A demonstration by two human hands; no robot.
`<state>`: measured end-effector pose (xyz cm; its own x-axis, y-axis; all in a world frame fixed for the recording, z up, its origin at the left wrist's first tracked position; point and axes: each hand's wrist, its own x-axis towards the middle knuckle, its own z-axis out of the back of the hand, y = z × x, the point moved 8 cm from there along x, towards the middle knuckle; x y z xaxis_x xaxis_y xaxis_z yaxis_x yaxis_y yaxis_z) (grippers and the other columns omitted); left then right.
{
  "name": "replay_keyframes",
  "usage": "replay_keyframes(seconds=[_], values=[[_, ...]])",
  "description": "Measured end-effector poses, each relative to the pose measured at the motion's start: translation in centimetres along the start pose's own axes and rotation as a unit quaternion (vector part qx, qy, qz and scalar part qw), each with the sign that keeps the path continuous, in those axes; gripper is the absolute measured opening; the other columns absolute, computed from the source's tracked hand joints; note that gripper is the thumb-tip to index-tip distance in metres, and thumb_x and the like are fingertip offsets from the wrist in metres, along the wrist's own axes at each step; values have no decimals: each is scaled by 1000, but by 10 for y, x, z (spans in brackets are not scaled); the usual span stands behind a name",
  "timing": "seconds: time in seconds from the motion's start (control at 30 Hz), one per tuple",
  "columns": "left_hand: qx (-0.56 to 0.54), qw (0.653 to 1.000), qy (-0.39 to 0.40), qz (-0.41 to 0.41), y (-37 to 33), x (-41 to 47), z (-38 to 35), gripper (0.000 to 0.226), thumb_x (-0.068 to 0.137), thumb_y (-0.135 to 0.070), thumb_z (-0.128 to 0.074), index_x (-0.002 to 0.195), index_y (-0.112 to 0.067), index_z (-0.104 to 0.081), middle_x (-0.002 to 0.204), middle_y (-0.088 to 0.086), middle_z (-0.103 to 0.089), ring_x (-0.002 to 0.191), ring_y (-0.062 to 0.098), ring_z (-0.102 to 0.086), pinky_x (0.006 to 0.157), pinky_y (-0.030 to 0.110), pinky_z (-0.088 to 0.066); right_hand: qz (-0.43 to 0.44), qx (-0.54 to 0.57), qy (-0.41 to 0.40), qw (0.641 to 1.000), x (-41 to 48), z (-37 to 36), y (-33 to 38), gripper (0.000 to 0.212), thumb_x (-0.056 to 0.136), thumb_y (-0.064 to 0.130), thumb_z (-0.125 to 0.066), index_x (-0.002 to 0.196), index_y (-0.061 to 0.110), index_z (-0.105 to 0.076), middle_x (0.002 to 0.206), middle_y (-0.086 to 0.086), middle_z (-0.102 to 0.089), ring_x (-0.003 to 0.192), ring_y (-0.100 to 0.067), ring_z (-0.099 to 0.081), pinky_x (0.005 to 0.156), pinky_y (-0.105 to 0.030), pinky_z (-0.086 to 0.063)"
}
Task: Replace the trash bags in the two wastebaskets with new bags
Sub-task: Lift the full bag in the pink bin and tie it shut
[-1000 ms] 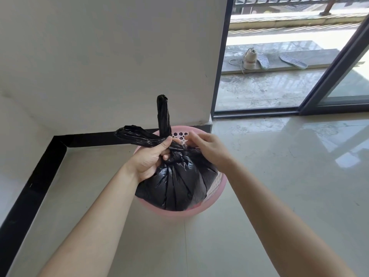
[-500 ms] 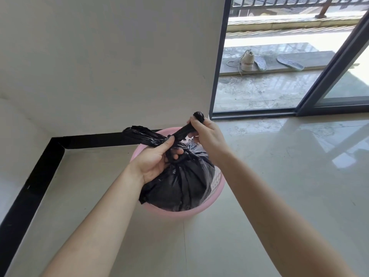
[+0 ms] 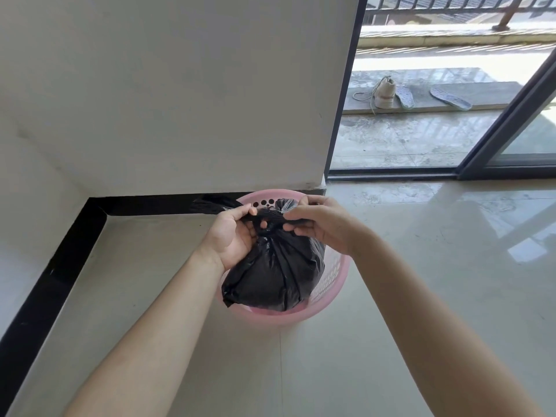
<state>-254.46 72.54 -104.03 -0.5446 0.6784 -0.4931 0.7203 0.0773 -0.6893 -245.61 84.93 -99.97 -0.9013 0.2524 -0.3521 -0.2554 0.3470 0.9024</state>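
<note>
Head view: looking down at a tiled floor (image 3: 421, 296) where it meets a white wall (image 3: 180, 85), with two bare arms reaching in from the bottom edge.
Wastebasket: a pink plastic wastebasket (image 3: 334, 281) with holes in its side stands on the floor, right up against the black baseboard (image 3: 60, 260) at the floor's far edge, just beside the end of the wall.
Trash bag: a full black trash bag (image 3: 270, 272), bunched tight at the neck, sits in the mouth of the wastebasket with most of it above the rim. Can't tell if it's resting in there or hanging from the hands.
Left hand: the left hand (image 3: 231, 236) grips one twisted strand of the bag's neck, fingers curled round it and thumb on top. A loose end of the strand pokes out past it toward the baseboard.
Right hand: the right hand (image 3: 319, 224) pinches the other strand at the neck, fingertips nearly meeting the left ones over the bunched bit.
Doorway: a dark sliding door frame (image 3: 499, 121) opens onto a balcony.
Balcony stuff: a pale sneaker (image 3: 383, 93) with loose laces and two insoles (image 3: 449, 99) lie on a step out there, well apart from the wastebasket.
</note>
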Motion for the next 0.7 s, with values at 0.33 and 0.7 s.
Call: replay_keyframes(seconds=[0.33, 0.7], values=[[-32, 994, 9, -103, -11, 4, 3, 15, 87, 2, -61, 89, -13, -63, 91, 6, -72, 92, 19, -68, 80, 30, -58, -89, 18, -58, 994, 7, 26, -17, 23, 94, -1, -61, 82, 14, -46, 72, -6, -52, 48, -8, -50, 40, -13, -39], [300, 929, 29, -215, -39, -12, -7, 48, 80, 13, -69, 63, -14, -33, 88, 10, -65, 83, 17, -68, 81, 25, -53, 222, -451, -196, 842, 2, 19, 49, 24, 96, 25, -62, 119, 22, -63, 108, 7, -63, 97, -12, -60, 89, -30, -48]])
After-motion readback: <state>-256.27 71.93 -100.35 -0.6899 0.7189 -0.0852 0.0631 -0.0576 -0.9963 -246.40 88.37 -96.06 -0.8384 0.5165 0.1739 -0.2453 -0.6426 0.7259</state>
